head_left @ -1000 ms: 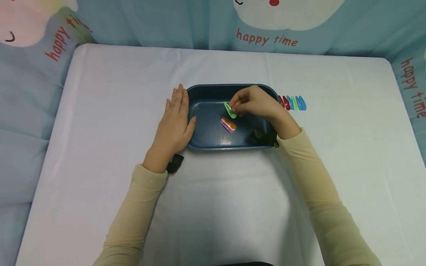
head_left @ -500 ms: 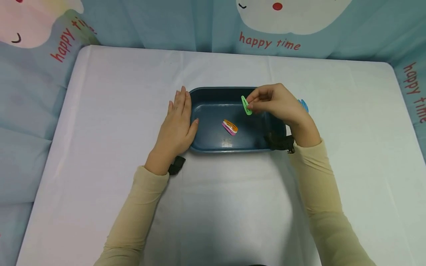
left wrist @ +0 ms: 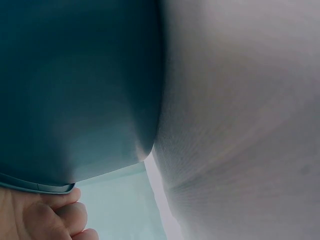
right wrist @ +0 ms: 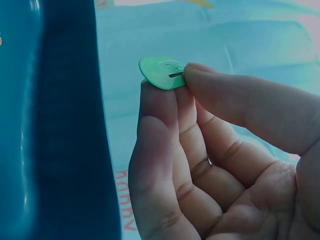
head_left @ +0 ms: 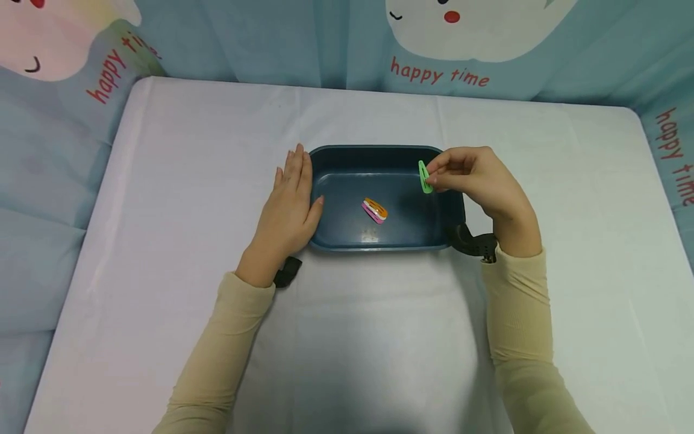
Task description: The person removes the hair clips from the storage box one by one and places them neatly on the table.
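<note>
A green snap hair clip (head_left: 425, 177) is pinched between the thumb and fingers of my right hand (head_left: 482, 181), over the right part of a dark blue tray (head_left: 387, 248). The right wrist view shows the clip (right wrist: 162, 73) at the fingertips, with the tray wall (right wrist: 70, 125) to its left. On the tray floor lie an orange hair clip (head_left: 376, 207) and a pink one (head_left: 371, 213), close together with something white between them. My left hand (head_left: 287, 202) rests along the tray's left rim, fingers straight and thumb over the edge.
A white cloth covers the table (head_left: 195, 169) around the tray. Behind it hangs a light blue printed curtain (head_left: 260, 42). A black strap piece (head_left: 474, 242) at my right wrist overlaps the tray's right front corner.
My right hand has moved right with the green hair clip, from mid-tray toward the right rim. It now hides the row of coloured clips beside the tray. My left hand stays put.
</note>
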Available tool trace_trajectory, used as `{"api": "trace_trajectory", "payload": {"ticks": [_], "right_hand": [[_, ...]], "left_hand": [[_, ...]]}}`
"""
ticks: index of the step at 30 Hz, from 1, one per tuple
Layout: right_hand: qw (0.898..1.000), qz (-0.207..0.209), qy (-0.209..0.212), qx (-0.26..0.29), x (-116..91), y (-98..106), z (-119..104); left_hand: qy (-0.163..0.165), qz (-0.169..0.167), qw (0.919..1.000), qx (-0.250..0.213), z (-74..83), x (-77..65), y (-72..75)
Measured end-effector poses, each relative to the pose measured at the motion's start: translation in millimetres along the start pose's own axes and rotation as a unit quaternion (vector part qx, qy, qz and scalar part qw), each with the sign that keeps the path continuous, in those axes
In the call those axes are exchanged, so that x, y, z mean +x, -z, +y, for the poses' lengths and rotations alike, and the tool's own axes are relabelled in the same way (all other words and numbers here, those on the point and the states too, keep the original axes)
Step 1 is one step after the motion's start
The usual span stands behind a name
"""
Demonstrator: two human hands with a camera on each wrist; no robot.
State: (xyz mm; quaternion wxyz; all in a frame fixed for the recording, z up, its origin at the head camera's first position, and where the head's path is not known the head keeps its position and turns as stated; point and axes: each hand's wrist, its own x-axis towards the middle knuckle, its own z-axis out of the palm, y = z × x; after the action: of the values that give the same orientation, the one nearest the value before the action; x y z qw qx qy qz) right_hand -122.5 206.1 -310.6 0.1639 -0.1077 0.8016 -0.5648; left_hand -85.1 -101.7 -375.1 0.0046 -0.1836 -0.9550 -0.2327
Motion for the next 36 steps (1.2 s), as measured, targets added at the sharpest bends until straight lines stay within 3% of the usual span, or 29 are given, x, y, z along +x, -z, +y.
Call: {"api": "trace_trajectory", "payload": {"ticks": [17, 36], "right_hand": [[0.996, 0.025, 0.021, 0.081, -9, 25, 4], [0.991, 0.086, -0.011, 0.105, -12, 51, 23]], "left_hand": [[0.003, -0.006, 1.0000, -0.003, -2.1, -2.8, 0.5], [-0.007, -0.001, 0.9999, -0.014, -1.8, 2.0, -2.2]]}}
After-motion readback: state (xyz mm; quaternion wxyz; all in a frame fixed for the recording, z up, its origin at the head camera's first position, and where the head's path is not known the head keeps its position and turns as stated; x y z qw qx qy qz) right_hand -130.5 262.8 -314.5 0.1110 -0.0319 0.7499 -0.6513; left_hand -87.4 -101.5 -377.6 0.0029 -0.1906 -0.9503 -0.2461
